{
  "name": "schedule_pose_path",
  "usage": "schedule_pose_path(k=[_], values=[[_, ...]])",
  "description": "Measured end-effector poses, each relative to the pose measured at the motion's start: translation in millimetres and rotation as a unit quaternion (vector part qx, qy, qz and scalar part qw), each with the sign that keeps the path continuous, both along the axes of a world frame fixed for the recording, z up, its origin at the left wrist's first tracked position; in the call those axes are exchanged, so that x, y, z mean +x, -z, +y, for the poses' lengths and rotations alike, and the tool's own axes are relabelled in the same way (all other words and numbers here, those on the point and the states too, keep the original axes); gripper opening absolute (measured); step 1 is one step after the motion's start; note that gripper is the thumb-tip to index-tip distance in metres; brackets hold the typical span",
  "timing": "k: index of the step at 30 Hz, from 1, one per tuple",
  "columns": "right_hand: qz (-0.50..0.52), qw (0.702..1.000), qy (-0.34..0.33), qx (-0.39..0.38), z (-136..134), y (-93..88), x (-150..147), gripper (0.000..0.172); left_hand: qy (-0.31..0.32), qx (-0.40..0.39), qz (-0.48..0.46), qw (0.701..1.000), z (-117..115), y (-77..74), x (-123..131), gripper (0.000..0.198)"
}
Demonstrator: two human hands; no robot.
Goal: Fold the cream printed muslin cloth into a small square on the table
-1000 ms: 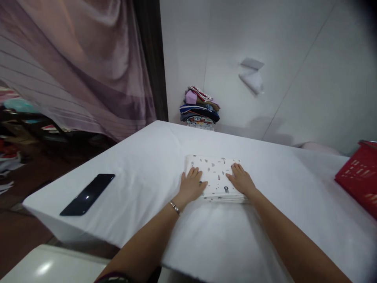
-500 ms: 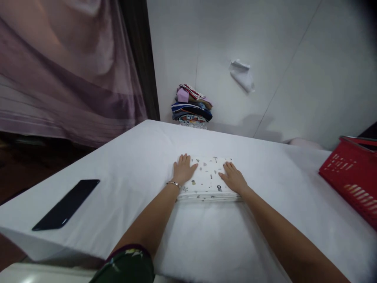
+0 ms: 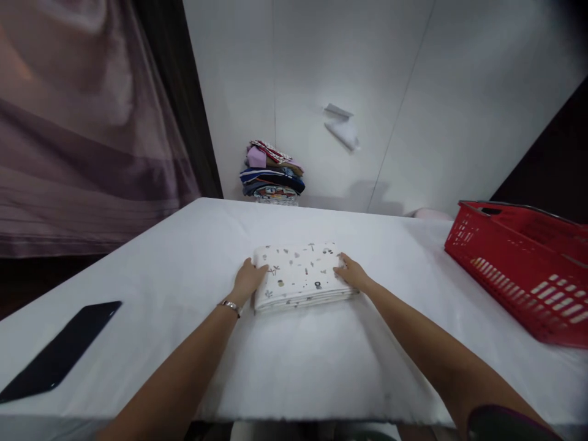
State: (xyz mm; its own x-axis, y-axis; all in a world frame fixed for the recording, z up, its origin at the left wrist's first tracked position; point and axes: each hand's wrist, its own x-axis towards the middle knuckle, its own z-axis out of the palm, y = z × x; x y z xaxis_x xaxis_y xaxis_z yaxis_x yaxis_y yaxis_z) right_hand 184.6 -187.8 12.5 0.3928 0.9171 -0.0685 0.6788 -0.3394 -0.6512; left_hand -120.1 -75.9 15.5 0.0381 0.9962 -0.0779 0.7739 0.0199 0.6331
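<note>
A white cloth [image 3: 301, 269] with small grey and brown prints lies folded into a thick rectangle on the white-covered table [image 3: 294, 361]. My left hand [image 3: 247, 282] grips its left edge, thumb on top and the other fingers down the side. At the opposite edge, my right hand [image 3: 353, 273] holds it the same way, its lower fingers partly hidden. The folded layers show along the near side.
On the right of the table stands a red plastic basket [image 3: 514, 269]. A dark flat phone-like slab [image 3: 62, 349] lies at the left. Behind the far edge, a pile of folded clothes [image 3: 272, 177] rises by the wall; a purple curtain [image 3: 82, 153] hangs left.
Both hands have gone from lying flat on top of the cloth to gripping its left and right edges. The view has turned rightward, showing more of the basket.
</note>
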Motion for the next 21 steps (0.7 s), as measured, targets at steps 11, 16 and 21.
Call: schedule_pose_path(k=[11, 16, 21], values=[[-0.001, 0.997, 0.042, -0.072, -21.0, -13.0, 0.3, 0.084, 0.055, -0.030, -0.082, 0.995, -29.6, -13.7, 2.0, 0.054], [0.163, 0.984, -0.008, -0.071, -55.9, -10.3, -28.0, 0.092, 0.040, 0.022, 0.017, 0.999, -9.4, -19.8, -13.4, 0.061], [0.345, 0.938, 0.016, -0.020, -78.8, -5.0, -32.8, 0.085, 0.054, 0.015, 0.117, 0.992, -5.7, -17.3, -26.1, 0.062]])
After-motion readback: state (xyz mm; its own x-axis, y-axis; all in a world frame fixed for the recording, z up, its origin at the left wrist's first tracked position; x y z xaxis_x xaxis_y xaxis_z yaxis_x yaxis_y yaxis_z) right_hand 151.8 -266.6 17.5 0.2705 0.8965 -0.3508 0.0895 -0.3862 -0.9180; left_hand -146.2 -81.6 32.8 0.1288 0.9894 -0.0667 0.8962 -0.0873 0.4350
